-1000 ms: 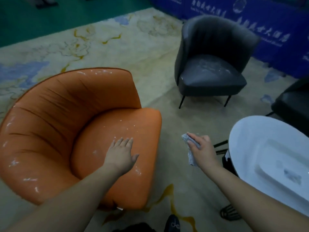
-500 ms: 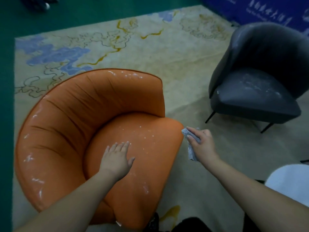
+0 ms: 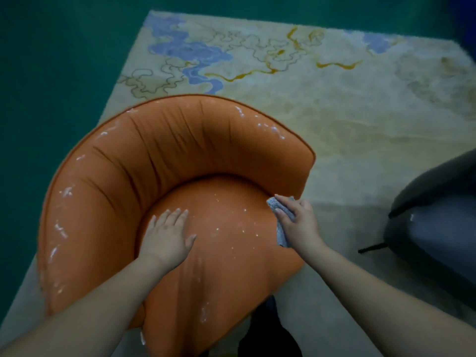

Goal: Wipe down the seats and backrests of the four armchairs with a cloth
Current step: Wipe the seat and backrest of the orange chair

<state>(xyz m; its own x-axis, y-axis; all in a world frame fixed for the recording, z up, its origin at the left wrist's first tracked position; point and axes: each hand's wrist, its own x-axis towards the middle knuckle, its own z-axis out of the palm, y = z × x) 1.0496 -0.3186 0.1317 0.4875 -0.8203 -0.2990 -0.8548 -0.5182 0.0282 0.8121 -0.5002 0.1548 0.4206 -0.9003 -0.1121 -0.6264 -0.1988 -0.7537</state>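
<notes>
**Two hands on one orange armchair, cloth at the seat's right edge**

Two armchairs are in view: one orange armchair (image 3: 159, 176), seen whole, and one grey armchair (image 3: 438, 228), cut off by the right edge of the picture. There is one cloth (image 3: 282, 220), one rug (image 3: 334, 99), and two hands.

The left hand (image 3: 167, 238) lies flat on the orange seat, palm down, fingers straight and slightly spread, thumb out to the right. It holds nothing and rests on the left half of the cushion, near where the seat meets the backrest.

The right hand (image 3: 296, 222) grips the cloth, its fingers curled over the folded grey fabric. The cloth's upper corner pokes out beyond the fingertips and its lower end hangs below the palm. Hand and cloth sit at the right edge of the seat, close to the right end of the backrest; whether the cloth presses on the cushion cannot be told.

The orange armchair stands on the rug's left part, near the rug's left edge, its curved backrest pleated with dark folds. White flecks and smears dot the top rim of the backrest, its left side, and the seat, with a streak down the seat's front. The grey armchair stands to the right, apart from the orange one, with one dark leg visible.

The rug is pale with blue patches and yellow lines; green floor (image 3: 51, 73) surrounds it.
</notes>
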